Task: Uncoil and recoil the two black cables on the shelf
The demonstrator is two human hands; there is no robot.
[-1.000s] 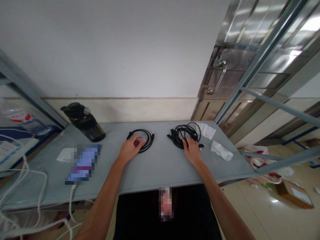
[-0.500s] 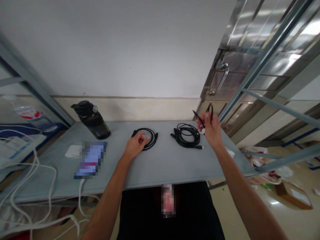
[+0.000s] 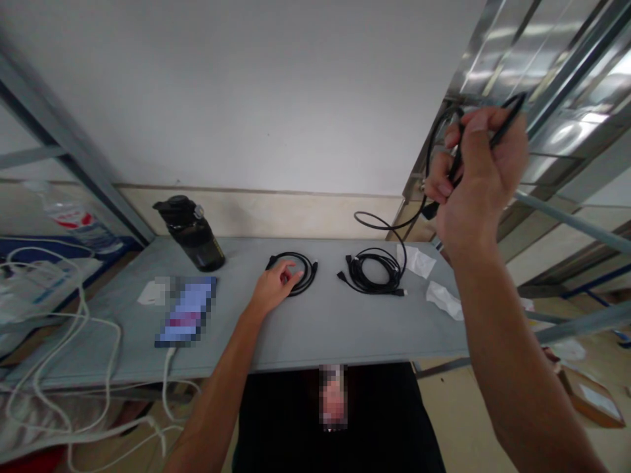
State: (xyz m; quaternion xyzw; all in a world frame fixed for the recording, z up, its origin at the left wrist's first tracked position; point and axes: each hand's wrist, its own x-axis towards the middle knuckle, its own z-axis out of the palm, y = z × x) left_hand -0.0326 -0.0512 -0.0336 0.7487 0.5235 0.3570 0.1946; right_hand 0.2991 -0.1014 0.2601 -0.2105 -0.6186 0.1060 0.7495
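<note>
Our right hand [image 3: 476, 180] is up high, its fingers [image 3: 461, 135] closed around a black cable [image 3: 379, 226] that hangs down to the pile [image 3: 374, 272] on the surface [image 3: 315, 328]. Our left hand [image 3: 271, 289] lies flat, fingers open, on a small cable ring [image 3: 302, 270].

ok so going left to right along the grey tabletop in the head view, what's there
small white paper → pixelated phone → black water bottle → left hand on small coiled black cable → bigger black cable bundle → two crumpled white tissues
</note>
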